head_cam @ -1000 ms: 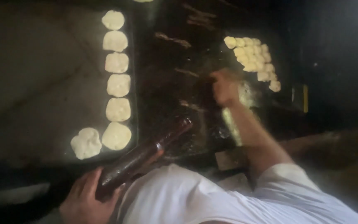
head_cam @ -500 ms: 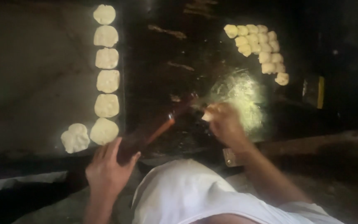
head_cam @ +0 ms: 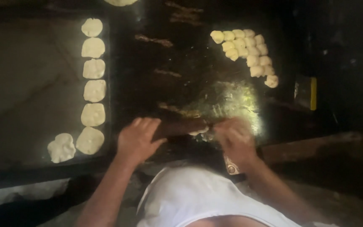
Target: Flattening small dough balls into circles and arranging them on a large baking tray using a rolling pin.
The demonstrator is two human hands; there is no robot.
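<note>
Column of flattened dough discs [head_cam: 93, 80] along left of surface [head_cam: 181, 63], cluster of dough balls [head_cam: 248, 52] far right, rolling pin [head_cam: 181, 127] near front edge, dough piece [head_cam: 199, 132] beneath it, hands at either end.

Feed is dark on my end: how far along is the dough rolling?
Done: seven flattened discs lie in a line at left. In hand: both hands, left hand and right hand, press the rolling pin on one dough piece. Left: the cluster of dough balls at upper right.

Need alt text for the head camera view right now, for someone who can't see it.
Both hands, left hand and right hand, press a dark rolling pin over a dough piece on a dark board. Flattened rounds line the left; dough balls cluster upper right.
</note>
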